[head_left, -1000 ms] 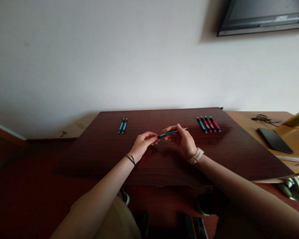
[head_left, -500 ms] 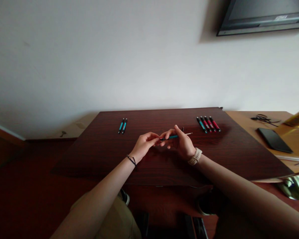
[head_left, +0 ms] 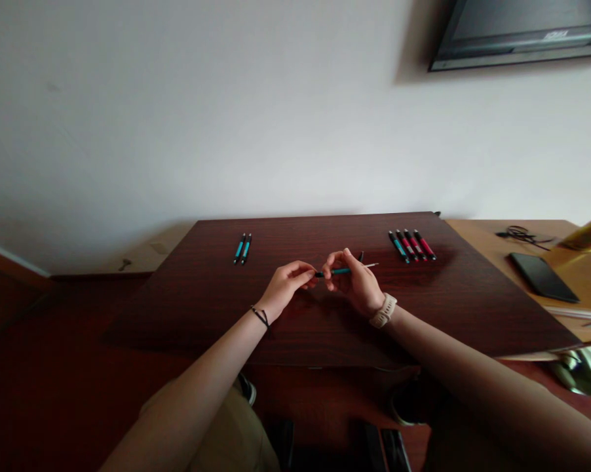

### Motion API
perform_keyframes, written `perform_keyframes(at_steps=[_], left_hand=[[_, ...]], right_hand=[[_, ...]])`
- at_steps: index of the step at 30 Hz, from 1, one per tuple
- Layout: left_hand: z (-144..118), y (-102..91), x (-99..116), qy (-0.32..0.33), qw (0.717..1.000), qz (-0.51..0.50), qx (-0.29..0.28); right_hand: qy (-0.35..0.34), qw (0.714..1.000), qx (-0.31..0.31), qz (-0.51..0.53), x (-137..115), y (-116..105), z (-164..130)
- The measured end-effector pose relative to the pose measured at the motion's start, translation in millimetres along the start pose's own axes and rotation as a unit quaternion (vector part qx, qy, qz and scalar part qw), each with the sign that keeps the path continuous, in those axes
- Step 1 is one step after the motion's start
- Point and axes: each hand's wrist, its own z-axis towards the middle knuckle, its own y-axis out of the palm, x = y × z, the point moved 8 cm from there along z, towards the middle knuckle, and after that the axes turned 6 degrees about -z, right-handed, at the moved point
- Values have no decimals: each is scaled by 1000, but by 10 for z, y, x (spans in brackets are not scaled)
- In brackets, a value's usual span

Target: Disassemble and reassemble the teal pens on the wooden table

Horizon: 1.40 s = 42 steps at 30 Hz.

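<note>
Above the middle of the dark table, my left hand [head_left: 291, 282] pinches the black end of a teal pen [head_left: 341, 271]. My right hand [head_left: 358, 285], with a pale watch at its wrist, has its fingers closed on the teal barrel. A thin pale rod like a pen refill [head_left: 372, 265] sticks out to the right past the right thumb. Beside the thumb a small black piece [head_left: 361, 256] points upward; how it is held is hidden. Two teal pens [head_left: 242, 249] lie side by side on the left of the table.
On the right of the dark table [head_left: 217, 314] lie one teal pen [head_left: 398, 247] and several red pens [head_left: 417, 245] in a row. A wooden desk [head_left: 477, 233] adjoins it, bearing a black phone [head_left: 542, 276], a coiled cable [head_left: 521, 235] and a yellow item [head_left: 588, 235].
My right-hand fingers have shifted slightly right along the pen, away from the left fingertips, so more of the pen's black end shows between the hands. The left hand has hardly moved.
</note>
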Motion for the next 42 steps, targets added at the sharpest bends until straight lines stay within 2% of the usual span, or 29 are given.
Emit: perform_keyframes(at_steps=[8,17,24,34,42], left_hand=[[-50,77,114,21,1000,4,-8],[-38,25,50,14,999,-42,29],[-53,49,97,18,999,-25,15],[-24,17,-42,-19,996,-86,24],[-18,16,-22,-4,998,-57,17]], right_hand=[[40,998,-20,33,65,4,-4],[44,998,-18,42,-57,51,-59],[45,999,4,15,23,-15,-15],[35,999,3,33,-23,1,-19],[54,998,26,7,-16,-91,-14]])
